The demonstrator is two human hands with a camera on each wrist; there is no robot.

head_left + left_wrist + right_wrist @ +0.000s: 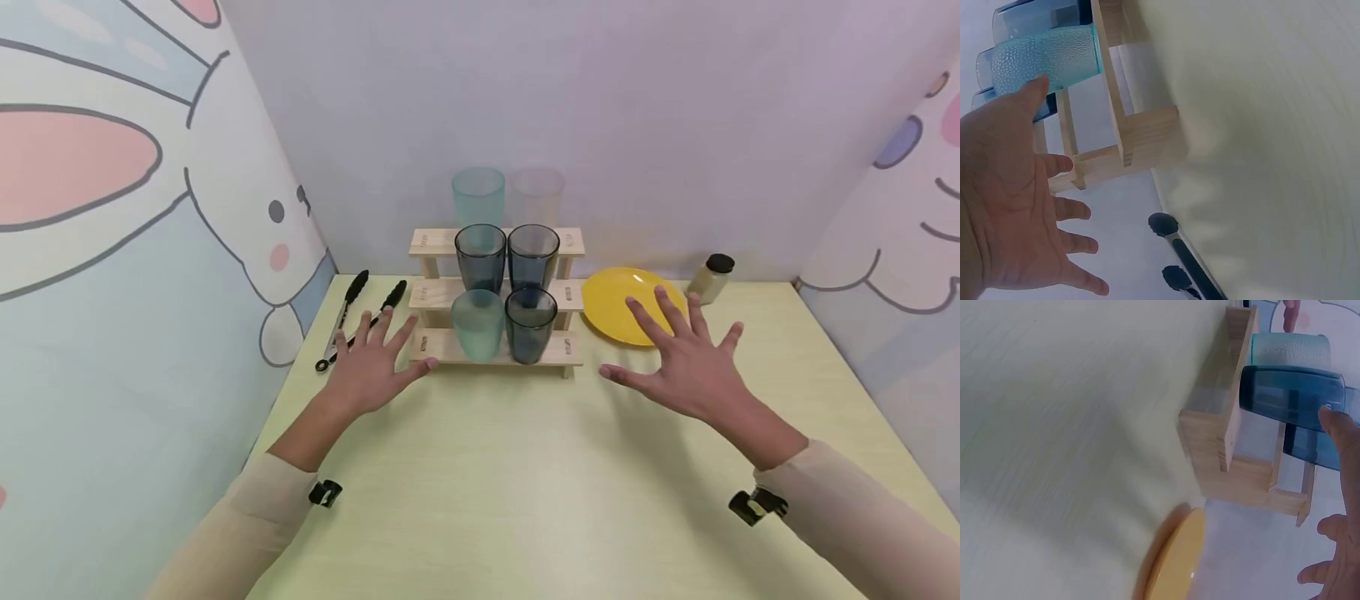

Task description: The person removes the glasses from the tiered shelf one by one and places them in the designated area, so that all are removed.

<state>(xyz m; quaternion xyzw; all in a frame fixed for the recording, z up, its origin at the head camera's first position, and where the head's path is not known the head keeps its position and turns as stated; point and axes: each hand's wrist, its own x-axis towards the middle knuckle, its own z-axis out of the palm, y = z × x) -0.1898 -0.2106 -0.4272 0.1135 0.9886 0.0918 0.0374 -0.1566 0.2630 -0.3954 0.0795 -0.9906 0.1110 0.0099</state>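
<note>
My left hand [367, 367] hovers with spread fingers above the table, beside black-handled tongs [347, 312] and left of a three-step wooden rack [435, 346]. My right hand [693, 371], fingers also spread, is in the air in front of a yellow plate [618, 312]. Neither hand holds anything. On the rack's lowest step stand a textured teal cup [477, 327] and a dark grey cup [531, 329]. Two dark cups, a left one [480, 254] and a right one [533, 250], fill the middle step. A teal cup [477, 193] and a clear cup [537, 196] stand on top.
A small jar [711, 279] with a black lid stands right of the plate at the back. Walls with cartoon drawings [247, 208] border the pale table [510, 483] on the left and right, and a plain wall [637, 125] rises behind the rack.
</note>
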